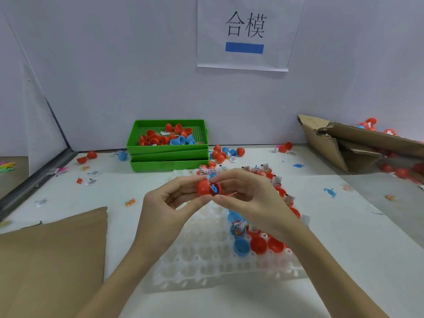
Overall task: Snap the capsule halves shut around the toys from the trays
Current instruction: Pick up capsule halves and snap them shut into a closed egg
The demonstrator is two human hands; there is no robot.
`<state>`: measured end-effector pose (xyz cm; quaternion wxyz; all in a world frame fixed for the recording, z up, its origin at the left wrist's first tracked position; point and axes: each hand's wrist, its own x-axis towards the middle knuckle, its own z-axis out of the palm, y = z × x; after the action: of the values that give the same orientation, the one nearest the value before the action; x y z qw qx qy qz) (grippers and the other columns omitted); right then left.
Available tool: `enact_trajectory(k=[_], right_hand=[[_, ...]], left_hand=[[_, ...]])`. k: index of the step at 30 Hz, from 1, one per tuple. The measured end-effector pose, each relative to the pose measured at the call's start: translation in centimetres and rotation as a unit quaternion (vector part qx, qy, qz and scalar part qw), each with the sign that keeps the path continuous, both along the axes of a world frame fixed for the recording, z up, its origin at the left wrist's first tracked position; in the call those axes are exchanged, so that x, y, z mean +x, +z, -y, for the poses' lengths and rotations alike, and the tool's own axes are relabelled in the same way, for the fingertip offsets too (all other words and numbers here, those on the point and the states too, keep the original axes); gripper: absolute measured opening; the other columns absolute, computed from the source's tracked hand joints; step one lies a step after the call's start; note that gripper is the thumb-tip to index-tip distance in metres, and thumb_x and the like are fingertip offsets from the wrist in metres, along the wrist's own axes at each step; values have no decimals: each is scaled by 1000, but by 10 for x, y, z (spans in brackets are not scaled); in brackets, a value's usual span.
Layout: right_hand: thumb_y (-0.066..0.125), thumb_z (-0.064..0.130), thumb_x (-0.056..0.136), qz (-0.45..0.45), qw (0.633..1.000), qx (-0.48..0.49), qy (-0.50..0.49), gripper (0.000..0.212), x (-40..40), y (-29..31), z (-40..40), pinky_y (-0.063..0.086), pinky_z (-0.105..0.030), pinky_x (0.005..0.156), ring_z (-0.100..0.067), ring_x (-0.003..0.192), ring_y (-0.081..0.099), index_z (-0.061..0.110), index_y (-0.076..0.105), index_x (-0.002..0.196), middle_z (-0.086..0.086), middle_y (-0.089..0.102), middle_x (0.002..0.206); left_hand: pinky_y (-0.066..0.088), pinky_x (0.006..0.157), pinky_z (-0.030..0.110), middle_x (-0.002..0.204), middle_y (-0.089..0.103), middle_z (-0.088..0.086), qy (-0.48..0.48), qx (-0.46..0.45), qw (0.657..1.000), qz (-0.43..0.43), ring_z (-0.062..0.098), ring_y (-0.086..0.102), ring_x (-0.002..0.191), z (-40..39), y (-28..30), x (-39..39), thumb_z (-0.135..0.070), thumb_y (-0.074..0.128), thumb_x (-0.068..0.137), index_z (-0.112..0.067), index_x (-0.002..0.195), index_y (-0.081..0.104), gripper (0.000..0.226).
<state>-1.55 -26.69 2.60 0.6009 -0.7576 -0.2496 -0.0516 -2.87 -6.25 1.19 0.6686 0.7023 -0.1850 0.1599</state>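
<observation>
The red capsule [207, 188], a blue toy [215, 188] showing in its gap, is pinched between left hand [167, 203] and right hand [247, 198], above the white tray [206, 267]. The 2 halves should be aligned squarely, then pressed evenly.

The capsule [206, 187] is showing smooth, glossy red plastic. The tray [206, 260] is looking like translucent, shiny white plastic. The green bins [168, 149] are looking like matt plastic with perforated floors. The box [330, 145] is showing rough, torn brown cardboard. The sign [245, 33] is looking like matt white paper.
</observation>
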Motion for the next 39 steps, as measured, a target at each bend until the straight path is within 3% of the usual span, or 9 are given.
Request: enact_trajectory(k=[10, 16, 19, 23, 25, 30, 39], right_hand=[[80, 26, 88, 96, 990, -79, -63, 31, 1, -5, -6, 61, -21, 79, -10, 97, 72, 30, 73, 118, 18, 73, 104], [81, 19, 87, 223, 959, -131, -119, 34, -3, -11, -18, 54, -12, 80, -6, 91, 65, 13, 72, 119, 7, 65, 105], [81, 20, 87, 244, 950, -145, -132, 35, -6, -15, -24, 54, -16, 79, -9, 87, 62, 11, 69, 118, 4, 64, 106], [82, 19, 88, 263, 941, -161, -143, 30, -8, -19, -31, 52, -20, 77, -11, 82, 59, 11, 67, 113, 2, 63, 105], [81, 21, 88, 260, 942, -147, -152, 29, -8, -20, -32, 52, -18, 77, -11, 82, 60, 11, 67, 112, 2, 64, 105], [83, 18, 85, 244, 945, -118, -184, 34, -6, -20, -32, 49, -5, 78, -5, 88, 61, 13, 68, 114, 7, 63, 106], [83, 19, 86, 249, 953, -76, -158, 34, -10, -18, -36, 52, -9, 81, -3, 95, 63, 14, 68, 116, 4, 65, 110]], left_hand=[[60, 85, 21, 106, 80, -9, -2, 29, 1000, -7, 13, 77, 101, 1, 0, -2, -19, 79, 85, -27, 117, 77, 33], [59, 85, 21, 103, 79, -5, 12, 38, 999, -13, 16, 75, 100, 5, -6, 0, 3, 70, 95, -21, 114, 74, 31], [58, 74, 18, 95, 78, 3, 24, 6, 999, -43, 16, 76, 86, 6, -8, 2, 5, 69, 94, -16, 108, 70, 26], [58, 73, 20, 94, 79, 8, 22, -36, 995, -89, 23, 77, 88, 6, -10, 4, 3, 68, 95, -16, 105, 72, 22], [60, 77, 24, 97, 80, 8, 11, -40, 995, -92, 26, 78, 92, 3, -10, 6, -1, 69, 96, -16, 106, 73, 19], [56, 98, 58, 105, 79, 11, -30, -46, 995, -81, 31, 75, 103, -1, -6, 5, -23, 67, 93, -17, 113, 74, 22], [48, 101, 67, 102, 79, 15, -23, -97, 990, -100, 37, 75, 100, -2, -5, 8, -26, 71, 87, -21, 102, 74, 16]])
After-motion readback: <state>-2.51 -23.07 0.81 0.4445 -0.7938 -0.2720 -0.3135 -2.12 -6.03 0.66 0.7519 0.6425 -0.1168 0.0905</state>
